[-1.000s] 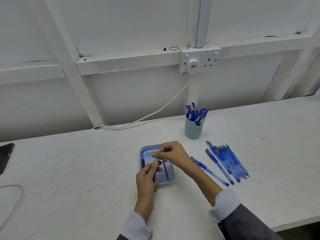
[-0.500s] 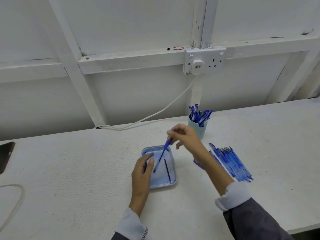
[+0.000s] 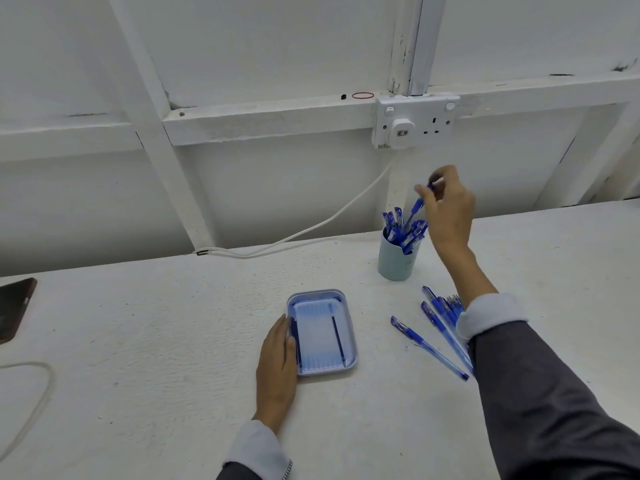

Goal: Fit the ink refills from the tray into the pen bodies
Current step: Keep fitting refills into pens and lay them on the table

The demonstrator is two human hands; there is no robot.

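Note:
A pale blue tray [image 3: 323, 368] lies in the middle of the white table with a thin dark refill [image 3: 336, 336] inside at its right and another along its left wall. My left hand [image 3: 278, 355] rests flat against the tray's left edge. My right hand [image 3: 446, 206] is raised above a light blue cup [image 3: 396, 263] full of blue pens and pinches a blue pen [image 3: 415, 207] that points down into the cup. A bunch of blue pen bodies [image 3: 440, 311] lies to the right of the tray, partly hidden by my right sleeve.
One pen [image 3: 427, 346] lies apart between the tray and the bunch. A wall socket [image 3: 415, 123] with a plug and white cable [image 3: 311, 226] sits behind the cup. A dark phone [image 3: 14, 308] lies at the table's left edge.
My right hand has carried the pen from over the tray up and right to above the cup. My left hand let go of it and settled against the tray's left edge.

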